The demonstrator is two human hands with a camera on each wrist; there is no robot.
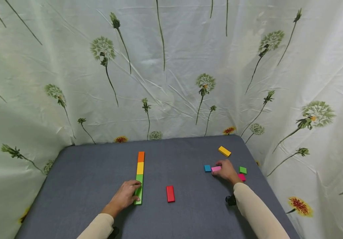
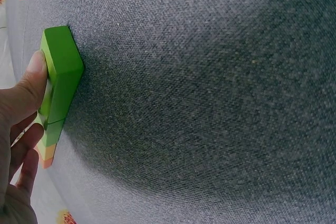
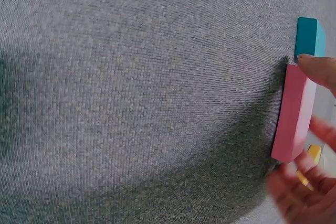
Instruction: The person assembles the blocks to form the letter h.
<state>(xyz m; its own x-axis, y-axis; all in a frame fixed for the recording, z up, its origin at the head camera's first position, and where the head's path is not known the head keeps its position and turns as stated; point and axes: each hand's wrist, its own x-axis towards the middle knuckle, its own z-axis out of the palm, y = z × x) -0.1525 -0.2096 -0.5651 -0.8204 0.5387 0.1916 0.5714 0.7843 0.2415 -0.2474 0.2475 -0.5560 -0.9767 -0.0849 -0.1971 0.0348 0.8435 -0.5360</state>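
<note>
Head view: left hand point(image 1: 125, 196) rests on the grey cloth table point(image 1: 79, 179), fingers curled against the near end of a row of green, yellow and orange blocks point(image 1: 140, 177). Right hand point(image 1: 226, 171) pinches a flat pink rectangular block point(image 1: 216, 169); a small blue block point(image 1: 207, 168) lies just beyond its fingertips.

Left wrist view: thumb point(image 2: 32, 72) presses the bright green end block point(image 2: 62, 72).

Right wrist view: fingertips point(image 3: 315, 69) grip the pink block's edges.

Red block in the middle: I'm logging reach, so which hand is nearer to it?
Left. The left hand rests on the green block just left of the red block; the right hand holds a pink block farther right.
</note>
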